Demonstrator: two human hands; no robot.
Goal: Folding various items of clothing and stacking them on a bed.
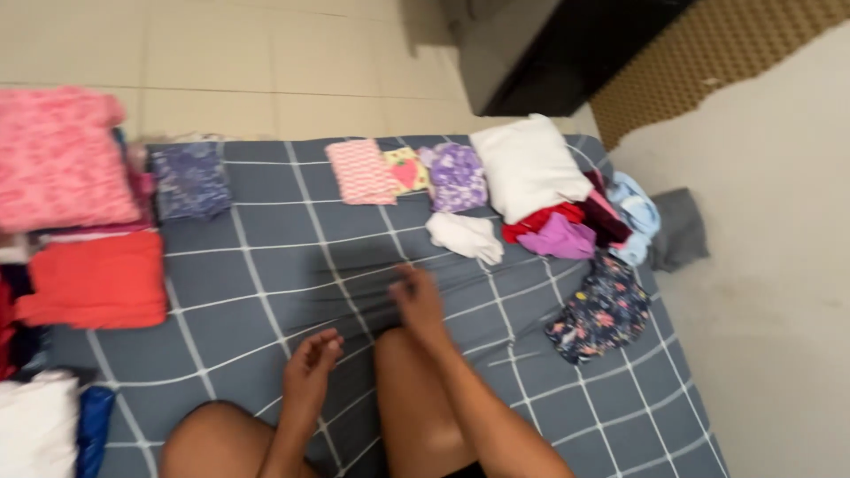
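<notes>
I sit on a grey bed sheet with white grid lines [292, 265], my knees in front of me. My left hand [310, 367] hovers above my left knee with fingers loosely curled and nothing in it. My right hand [418, 301] reaches forward over the sheet, fingers spread and blurred, empty. Nearest to it lies a small crumpled white cloth [465, 236]. Beyond that sit a folded pink striped piece [360, 171], a yellow piece with a heart [406, 170] and a purple flowered piece [458, 176].
A white pillow [527, 166] lies at the far right above a loose heap of red, purple and light blue clothes [575, 230]. A dark flowered garment [600, 312] lies near the right edge. Folded stacks, pink [57, 159] and red [97, 281], stand at the left.
</notes>
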